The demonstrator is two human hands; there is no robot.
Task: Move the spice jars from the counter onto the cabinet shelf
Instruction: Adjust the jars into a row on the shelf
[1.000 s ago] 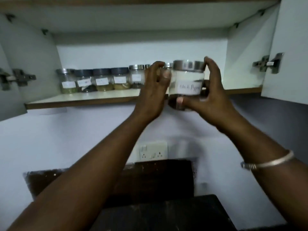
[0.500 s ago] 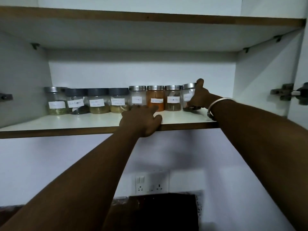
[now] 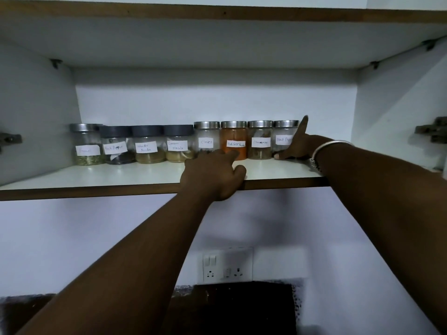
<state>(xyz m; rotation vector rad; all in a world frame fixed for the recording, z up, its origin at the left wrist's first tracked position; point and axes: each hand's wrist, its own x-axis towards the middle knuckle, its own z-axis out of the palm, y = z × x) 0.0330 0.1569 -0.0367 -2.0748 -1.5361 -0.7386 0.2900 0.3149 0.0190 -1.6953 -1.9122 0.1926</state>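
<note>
Jar (image 3: 283, 140): glass with a steel lid (image 3: 285, 123); stands on the shelf (image 3: 108, 176) at the row's 3 o'clock end, beside the cinnamon jar (image 3: 260, 141).
Right hand (image 3: 297, 147): curled round the jar's 3 o'clock side, thumb up by the lid.
Left hand (image 3: 212, 174): rests on the shelf edge at the jar's 8 o'clock, holding nothing.
Handling: probably light, rigid, smooth and breakable; grip the body, not the lid.

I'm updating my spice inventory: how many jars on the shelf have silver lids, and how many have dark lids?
Silver-lid jars: 5
Dark-lid jars: 3
Total: 8
</note>
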